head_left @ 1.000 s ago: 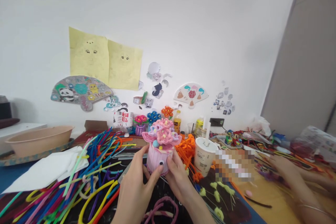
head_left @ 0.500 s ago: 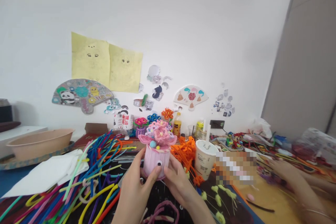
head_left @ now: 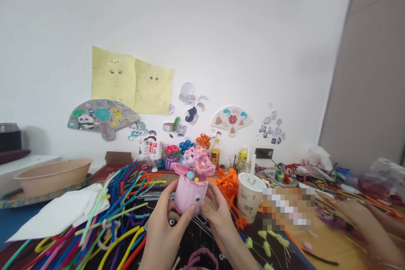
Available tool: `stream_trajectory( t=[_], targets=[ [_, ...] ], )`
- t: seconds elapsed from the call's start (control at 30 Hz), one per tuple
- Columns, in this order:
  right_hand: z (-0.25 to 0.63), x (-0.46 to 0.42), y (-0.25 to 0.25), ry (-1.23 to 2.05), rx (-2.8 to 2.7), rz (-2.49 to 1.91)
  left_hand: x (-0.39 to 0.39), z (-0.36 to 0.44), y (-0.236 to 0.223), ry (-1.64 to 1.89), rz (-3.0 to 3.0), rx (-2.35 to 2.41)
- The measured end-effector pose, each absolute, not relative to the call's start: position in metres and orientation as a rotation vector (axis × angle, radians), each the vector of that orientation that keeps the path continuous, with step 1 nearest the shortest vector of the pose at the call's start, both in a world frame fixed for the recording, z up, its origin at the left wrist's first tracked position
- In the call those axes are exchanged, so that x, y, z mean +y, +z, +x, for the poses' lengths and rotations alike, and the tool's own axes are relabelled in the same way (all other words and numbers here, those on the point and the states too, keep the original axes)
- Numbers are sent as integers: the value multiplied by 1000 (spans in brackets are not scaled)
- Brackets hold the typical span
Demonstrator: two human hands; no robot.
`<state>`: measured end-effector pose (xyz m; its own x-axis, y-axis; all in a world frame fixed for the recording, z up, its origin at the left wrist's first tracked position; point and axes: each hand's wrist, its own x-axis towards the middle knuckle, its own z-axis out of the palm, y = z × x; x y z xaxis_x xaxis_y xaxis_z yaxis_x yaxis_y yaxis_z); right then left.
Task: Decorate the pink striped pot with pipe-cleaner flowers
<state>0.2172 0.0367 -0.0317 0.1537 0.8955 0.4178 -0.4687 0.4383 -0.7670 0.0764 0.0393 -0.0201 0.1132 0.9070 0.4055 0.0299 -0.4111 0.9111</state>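
Observation:
A small pink flower pot (head_left: pixel 190 192) made of fuzzy craft stems is between my hands, held above the dark table mat. Pink and lilac flowers (head_left: pixel 196 161) fill its top, with a blue pompom (head_left: pixel 190 175) at the rim. On its front sits a googly eye (head_left: pixel 198 198). My left hand (head_left: pixel 164 219) wraps the pot's left side, thumb low on its front. On the right side, my right hand (head_left: pixel 220 211) grips with the thumb close below the eye. Another googly eye (head_left: pixel 171 222) shows beside my left hand; what it rests on is unclear.
Colourful pipe cleaners (head_left: pixel 117 215) spread at left near white paper (head_left: pixel 60 211) and a tan basin (head_left: pixel 53 175). Orange stems (head_left: pixel 226 185) and a lidded cup with a straw (head_left: pixel 249 198) stand right. Another person's hand (head_left: pixel 354 215) works at far right.
The pot has turned and tilted slightly in my hands, its front eye shifting right. My right thumb has moved up closer to that eye. The whole view has shifted a little.

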Motion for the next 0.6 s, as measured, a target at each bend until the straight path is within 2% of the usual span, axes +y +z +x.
stream_trajectory(
  t=[0.33, 0.6],
  targets=[
    [213, 45, -41, 1067, -1162, -525, 49, 69, -18, 1319, 1640, 1199],
    [212, 46, -44, 959, -1296, -721, 59, 70, -31, 1331, 1582, 1103]
  ],
)
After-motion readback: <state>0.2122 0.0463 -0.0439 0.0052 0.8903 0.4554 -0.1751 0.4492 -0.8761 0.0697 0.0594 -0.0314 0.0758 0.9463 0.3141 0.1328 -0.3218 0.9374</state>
